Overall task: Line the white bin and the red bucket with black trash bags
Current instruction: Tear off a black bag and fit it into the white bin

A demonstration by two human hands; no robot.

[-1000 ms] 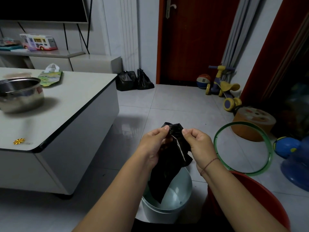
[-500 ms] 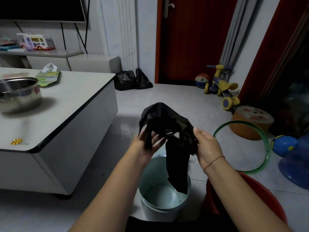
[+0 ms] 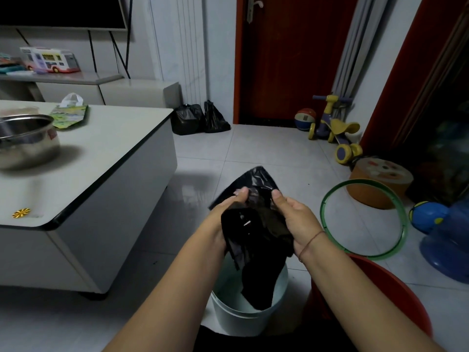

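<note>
While the left hand (image 3: 228, 209) and right hand (image 3: 297, 219) each pinched the bunched top of the bag (image 3: 256, 240), it hung over the bin (image 3: 233, 321), long axis vertical, tail dipping inside, perhaps short of the bottom. Doing this well meant finding the mouth's two layers, rubbing them apart, then spreading the opening over the rim. The bucket (image 3: 401, 295) beside it stood unlined.
</note>
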